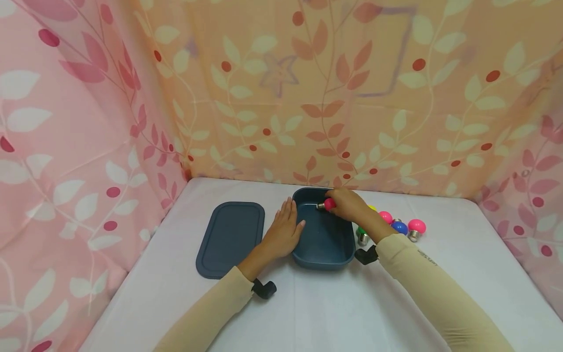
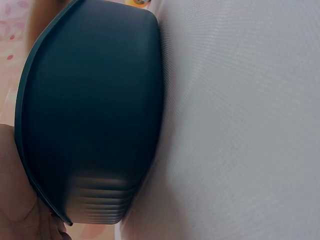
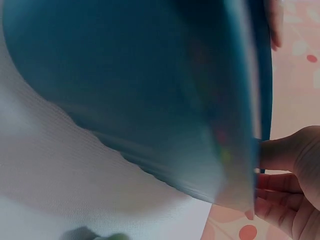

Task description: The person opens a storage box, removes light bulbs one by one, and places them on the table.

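A dark blue-grey plastic box [image 1: 323, 249] stands uncovered on the white cloth. Over its far right part, my right hand [image 1: 347, 204] pinches a pink light bulb [image 1: 329, 204] by its round end, with the metal base pointing left. In the right wrist view the box wall [image 3: 125, 90] hides the bulb, and the fingers reach past the rim. My left hand [image 1: 283, 230] rests against the box's left rim with its fingers straight; the left wrist view shows that hand [image 2: 17, 195] along the rim.
Left of the box lies its flat lid [image 1: 230, 239]. To the right sit several loose bulbs, among them a blue bulb [image 1: 400, 227], a pink bulb [image 1: 417, 226] and a green bulb [image 1: 361, 235], partly behind the right arm. Floral curtains [image 1: 281, 122] enclose the table [image 1: 299, 313].
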Available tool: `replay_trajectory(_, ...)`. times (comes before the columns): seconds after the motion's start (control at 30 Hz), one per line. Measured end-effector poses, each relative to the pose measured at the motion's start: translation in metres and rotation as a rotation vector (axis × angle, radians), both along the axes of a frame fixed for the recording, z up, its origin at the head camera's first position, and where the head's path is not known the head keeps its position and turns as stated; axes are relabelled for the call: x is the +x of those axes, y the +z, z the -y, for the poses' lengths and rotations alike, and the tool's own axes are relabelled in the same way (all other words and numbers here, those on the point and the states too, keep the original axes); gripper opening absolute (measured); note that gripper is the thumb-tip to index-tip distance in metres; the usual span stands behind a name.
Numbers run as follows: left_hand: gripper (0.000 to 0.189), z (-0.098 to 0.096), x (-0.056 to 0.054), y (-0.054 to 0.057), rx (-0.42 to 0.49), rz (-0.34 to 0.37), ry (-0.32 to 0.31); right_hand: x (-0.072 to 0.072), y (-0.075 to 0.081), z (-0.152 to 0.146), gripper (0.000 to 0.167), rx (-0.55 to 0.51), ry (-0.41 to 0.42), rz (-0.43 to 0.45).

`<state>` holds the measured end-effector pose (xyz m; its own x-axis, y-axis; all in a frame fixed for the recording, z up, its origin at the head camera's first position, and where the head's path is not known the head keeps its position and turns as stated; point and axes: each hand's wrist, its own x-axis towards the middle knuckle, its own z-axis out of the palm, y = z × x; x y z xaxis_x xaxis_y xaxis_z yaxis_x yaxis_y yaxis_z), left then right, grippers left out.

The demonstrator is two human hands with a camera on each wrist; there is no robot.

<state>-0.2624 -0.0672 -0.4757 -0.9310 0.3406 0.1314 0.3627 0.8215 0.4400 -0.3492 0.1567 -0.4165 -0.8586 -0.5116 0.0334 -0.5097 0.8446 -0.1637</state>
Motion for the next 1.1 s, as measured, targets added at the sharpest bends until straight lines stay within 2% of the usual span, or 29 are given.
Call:
replay_trajectory(0.3, 0.070, -0.001, 0.000, -0.001, 0.005, 0.010, -0.006, 0.001, -0.008, 0.002, 0.034, 0.060, 0.017, -0.016)
replay_trajectory(0.47, 0.070, -0.001, -0.001, -0.001, 0.004, 0.007, -0.005, 0.004, -0.011, 0.001, 0.036, 0.061, 0.036, -0.044)
replay_trajectory(0.67, 0.070, -0.001, 0.000, 0.000, 0.004, 0.017, -0.010, 0.004, -0.019, 0.000, 0.042, 0.066, 0.048, -0.002)
replay_trajectory(1.1, 0.069, 0.001, 0.000, 0.001, 0.005, 0.018, 0.004, 0.005, -0.019, 0.000, 0.045, 0.037, 0.099, -0.034)
